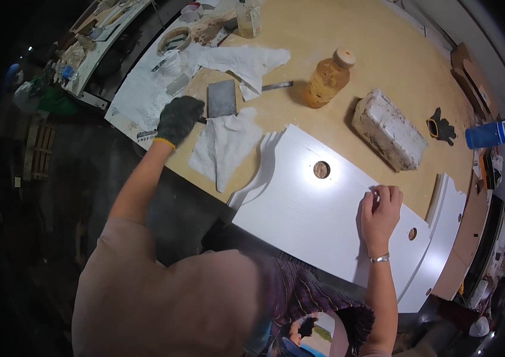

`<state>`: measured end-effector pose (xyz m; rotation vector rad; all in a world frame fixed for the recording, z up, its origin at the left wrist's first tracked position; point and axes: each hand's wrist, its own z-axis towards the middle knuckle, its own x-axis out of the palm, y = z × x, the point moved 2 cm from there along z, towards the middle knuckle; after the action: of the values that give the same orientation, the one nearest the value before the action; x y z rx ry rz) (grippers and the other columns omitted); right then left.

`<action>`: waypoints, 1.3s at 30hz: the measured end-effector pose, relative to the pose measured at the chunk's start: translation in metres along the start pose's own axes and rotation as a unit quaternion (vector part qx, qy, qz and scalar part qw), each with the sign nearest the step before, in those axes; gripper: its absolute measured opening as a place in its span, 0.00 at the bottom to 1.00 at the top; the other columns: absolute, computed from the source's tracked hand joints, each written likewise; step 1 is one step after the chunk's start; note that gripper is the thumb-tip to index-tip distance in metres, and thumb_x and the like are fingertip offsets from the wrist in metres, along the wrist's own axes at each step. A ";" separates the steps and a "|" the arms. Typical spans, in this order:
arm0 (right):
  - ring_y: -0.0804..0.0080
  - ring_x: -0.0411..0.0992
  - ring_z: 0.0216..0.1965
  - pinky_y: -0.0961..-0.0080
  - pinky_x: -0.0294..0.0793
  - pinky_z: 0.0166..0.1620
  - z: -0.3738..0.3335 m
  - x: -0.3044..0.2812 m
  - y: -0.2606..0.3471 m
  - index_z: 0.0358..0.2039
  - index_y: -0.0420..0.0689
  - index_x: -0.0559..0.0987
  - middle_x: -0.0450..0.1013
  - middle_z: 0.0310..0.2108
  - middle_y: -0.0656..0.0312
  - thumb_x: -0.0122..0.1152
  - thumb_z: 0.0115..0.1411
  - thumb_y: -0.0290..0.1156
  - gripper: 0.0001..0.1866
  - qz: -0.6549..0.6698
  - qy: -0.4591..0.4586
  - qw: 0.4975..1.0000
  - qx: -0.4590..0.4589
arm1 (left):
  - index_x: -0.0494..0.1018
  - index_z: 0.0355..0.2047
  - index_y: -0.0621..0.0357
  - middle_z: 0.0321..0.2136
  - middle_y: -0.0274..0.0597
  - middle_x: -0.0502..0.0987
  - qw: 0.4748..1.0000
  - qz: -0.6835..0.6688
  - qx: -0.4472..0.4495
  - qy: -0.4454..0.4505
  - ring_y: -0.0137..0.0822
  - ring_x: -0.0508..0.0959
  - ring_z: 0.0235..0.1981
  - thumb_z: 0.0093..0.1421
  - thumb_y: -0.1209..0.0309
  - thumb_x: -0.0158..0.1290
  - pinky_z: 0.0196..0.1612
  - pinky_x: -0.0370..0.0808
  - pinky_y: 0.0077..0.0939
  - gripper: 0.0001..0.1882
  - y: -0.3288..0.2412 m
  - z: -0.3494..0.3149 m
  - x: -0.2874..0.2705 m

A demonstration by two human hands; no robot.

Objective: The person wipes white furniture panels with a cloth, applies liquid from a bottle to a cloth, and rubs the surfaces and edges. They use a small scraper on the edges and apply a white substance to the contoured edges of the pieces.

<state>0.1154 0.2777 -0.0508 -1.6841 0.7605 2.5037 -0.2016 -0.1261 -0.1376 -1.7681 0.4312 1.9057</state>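
My left hand (180, 119), in a dark glove with a yellow cuff, is closed at the table's left side. A small dark tip shows by its fingers; what they hold is mostly hidden. Just right of it lies a flat grey rectangular block (222, 99), above a crumpled white cloth (223, 146). My bare right hand (382, 213) has its fingers curled at the far edge of a glossy white panel (318, 208). This panel has a wavy left end and two round holes, and seems to lie on another wavy-edged piece.
Beyond the panel stand a bottle of amber liquid (327, 80) and a stained whitish block (388, 130). Farther right are a dark glove (441, 127) and a blue container (488, 135). More white panels (437, 250) lie right. A tape roll (174, 40) and cloths (246, 61) lie far left.
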 end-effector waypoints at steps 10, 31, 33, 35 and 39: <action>0.57 0.66 0.39 0.63 0.70 0.41 -0.004 -0.003 -0.006 0.33 0.40 0.75 0.69 0.35 0.57 0.58 0.54 0.26 0.06 0.006 0.007 1.000 0.020 | 0.76 0.47 0.57 0.45 0.46 0.78 0.993 0.031 0.049 -0.105 0.46 0.76 0.47 0.55 0.74 0.52 0.53 0.70 0.43 0.18 0.000 -0.150 -0.012; 0.56 0.67 0.38 0.63 0.70 0.40 -0.003 -0.002 -0.008 0.32 0.40 0.75 0.68 0.34 0.56 0.58 0.55 0.27 0.06 -0.006 -0.015 1.000 -0.008 | 0.76 0.46 0.62 0.31 0.41 0.80 0.835 -0.545 -0.075 0.026 0.26 0.77 0.31 0.62 0.76 0.53 0.34 0.75 0.22 0.13 -0.180 -0.081 -0.090; 0.56 0.66 0.37 0.63 0.70 0.40 -0.002 -0.001 -0.007 0.31 0.40 0.74 0.68 0.33 0.56 0.58 0.55 0.27 0.05 -0.001 -0.004 1.000 0.000 | 0.75 0.47 0.59 0.35 0.43 0.81 0.944 -0.296 0.109 -0.093 0.33 0.79 0.31 0.60 0.76 0.54 0.34 0.76 0.29 0.14 -0.201 -0.066 -0.074; 0.55 0.66 0.37 0.61 0.69 0.39 -0.005 -0.001 -0.010 0.31 0.40 0.74 0.68 0.33 0.55 0.58 0.54 0.28 0.06 0.008 -0.010 1.000 -0.013 | 0.77 0.42 0.54 0.33 0.42 0.78 0.967 -0.099 0.165 -0.168 0.41 0.78 0.31 0.59 0.71 0.54 0.34 0.75 0.37 0.10 -0.220 -0.060 -0.062; 0.54 0.65 0.38 0.60 0.68 0.41 -0.008 -0.004 -0.021 0.32 0.40 0.75 0.68 0.34 0.55 0.60 0.52 0.28 0.07 0.064 0.003 0.997 -0.035 | 0.80 0.35 0.55 0.33 0.42 0.79 0.977 -0.150 0.054 -0.144 0.43 0.78 0.33 0.53 0.72 0.60 0.37 0.75 0.35 0.08 -0.249 -0.063 -0.063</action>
<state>0.1303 0.2936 -0.0572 -1.7190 0.8142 2.6404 -0.0091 0.0352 -0.0557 -1.3714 0.1497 1.8426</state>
